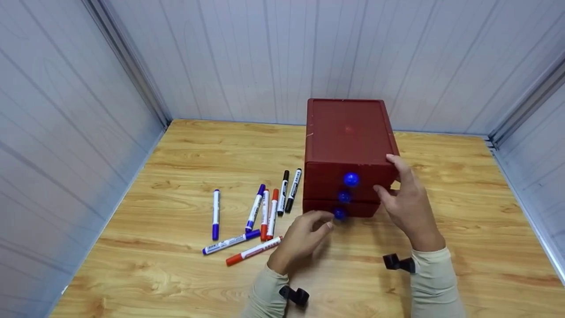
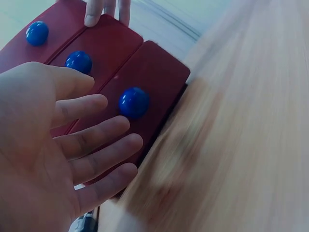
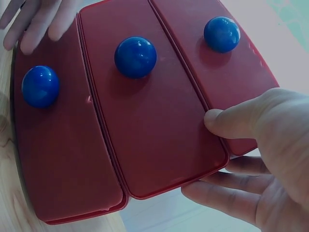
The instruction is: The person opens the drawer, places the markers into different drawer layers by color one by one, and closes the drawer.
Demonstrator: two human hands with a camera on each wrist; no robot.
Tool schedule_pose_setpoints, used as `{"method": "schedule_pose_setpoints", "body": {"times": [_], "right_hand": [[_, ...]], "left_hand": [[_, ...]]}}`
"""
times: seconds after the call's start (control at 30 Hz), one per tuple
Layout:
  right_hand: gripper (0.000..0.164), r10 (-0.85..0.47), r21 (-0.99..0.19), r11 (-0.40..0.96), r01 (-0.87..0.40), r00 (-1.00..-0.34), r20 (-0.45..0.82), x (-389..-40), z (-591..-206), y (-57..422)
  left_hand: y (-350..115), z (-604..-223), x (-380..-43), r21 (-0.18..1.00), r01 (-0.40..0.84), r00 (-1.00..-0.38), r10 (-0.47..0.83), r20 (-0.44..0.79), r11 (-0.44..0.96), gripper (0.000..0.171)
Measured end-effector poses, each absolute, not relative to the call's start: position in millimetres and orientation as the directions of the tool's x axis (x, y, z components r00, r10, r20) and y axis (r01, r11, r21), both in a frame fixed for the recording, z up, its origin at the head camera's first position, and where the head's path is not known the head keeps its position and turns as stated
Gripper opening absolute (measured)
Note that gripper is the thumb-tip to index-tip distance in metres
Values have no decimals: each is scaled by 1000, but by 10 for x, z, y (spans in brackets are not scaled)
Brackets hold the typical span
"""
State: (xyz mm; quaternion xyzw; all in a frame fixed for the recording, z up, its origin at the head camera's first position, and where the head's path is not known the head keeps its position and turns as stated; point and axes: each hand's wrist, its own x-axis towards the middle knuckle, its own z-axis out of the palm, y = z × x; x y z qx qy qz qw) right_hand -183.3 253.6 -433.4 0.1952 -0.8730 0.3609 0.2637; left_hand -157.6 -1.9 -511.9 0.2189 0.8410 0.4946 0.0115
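A dark red box of three drawers (image 1: 348, 132), each with a round blue knob, stands on the wooden table. My right hand (image 1: 408, 205) holds its right front edge, the thumb (image 3: 227, 121) on the drawer fronts and the other fingers (image 3: 231, 191) round the side. In front of the lowest drawer, my left hand (image 1: 304, 236) reaches toward the bottom knob (image 2: 133, 102). Its fingers (image 2: 104, 140) are spread and loosely bent, with nothing between them. All three drawers look pushed in.
Left of the box lie several markers with blue, red and black caps, among them a red marker (image 1: 254, 251) close to my left wrist and a black marker (image 1: 293, 191) beside the box. White panel walls (image 1: 247, 62) enclose the table (image 1: 154, 274).
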Motion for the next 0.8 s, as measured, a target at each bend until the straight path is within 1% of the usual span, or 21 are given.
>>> {"method": "schedule_pose_setpoints", "body": {"times": [0.17,0.37,0.53,0.8], "right_hand": [[83,-150,-520,679,-517,-792,592,-1814,-4355,2523],[79,-130,-513,682,-521,-777,616,-1820,-4364,2517],[76,-123,-515,671,-533,-765,632,-1831,-4364,2523],[76,-113,-530,653,-542,-761,639,-1838,-4349,2550]], "left_hand": [[66,-5152,-1578,795,377,-906,370,208,476,33],[139,-5152,-1604,761,383,-907,371,201,524,41],[170,-5155,-1626,719,396,-906,370,206,571,43],[199,-5162,-1661,699,442,-882,414,225,562,45]]}}
